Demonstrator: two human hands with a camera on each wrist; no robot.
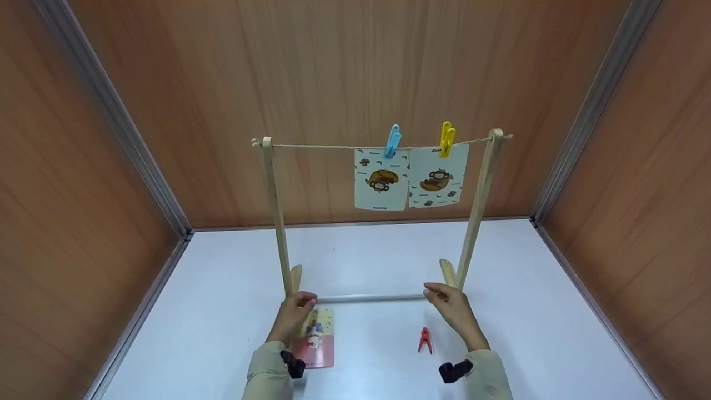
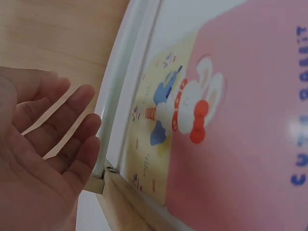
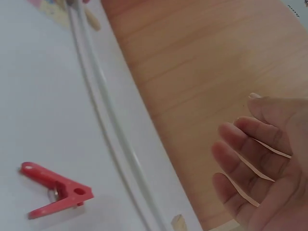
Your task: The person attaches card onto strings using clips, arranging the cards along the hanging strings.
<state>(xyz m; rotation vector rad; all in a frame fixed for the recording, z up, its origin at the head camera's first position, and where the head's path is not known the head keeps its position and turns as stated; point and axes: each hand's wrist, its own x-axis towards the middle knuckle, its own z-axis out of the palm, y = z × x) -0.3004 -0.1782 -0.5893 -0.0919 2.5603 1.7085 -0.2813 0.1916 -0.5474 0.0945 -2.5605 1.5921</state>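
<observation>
A small wooden drying rack point(image 1: 276, 211) stood on the white bench point(image 1: 555, 311), with two upright posts, a string point(image 1: 316, 146) stretched between their tops and a pale crossbar point(image 1: 371, 298) joining the feet low down. The left hand point(image 1: 293, 314) was at the left end of that crossbar, beside the left post's foot; in the left wrist view its fingers point(image 2: 72, 139) lay straight and loosely spread, the fingertips at or just beside the bar point(image 2: 115, 91), gripping nothing. The right hand point(image 1: 452, 307) was at the right end of the crossbar, by the foot of the right post point(image 1: 479, 205); in the right wrist view its fingers point(image 3: 245, 159) were relaxed and slightly bent, holding nothing, and whether they touched the bar could not be told.

A pink and yellow rabbit card point(image 1: 318, 344) lay flat on the bench just behind the left hand, its yellow edge close to the crossbar. A red clothespin point(image 1: 425, 340) lay on the bench near the right hand, apart from it and on the near side of the bar.

On the string hung two monkey cards side by side toward the right post: the left card point(image 1: 381, 179) held by a blue clothespin point(image 1: 392, 140), the right card point(image 1: 439, 175) by a yellow clothespin point(image 1: 446, 138). Wood-grain walls point(image 1: 344, 83) enclosed the bench on three sides.
</observation>
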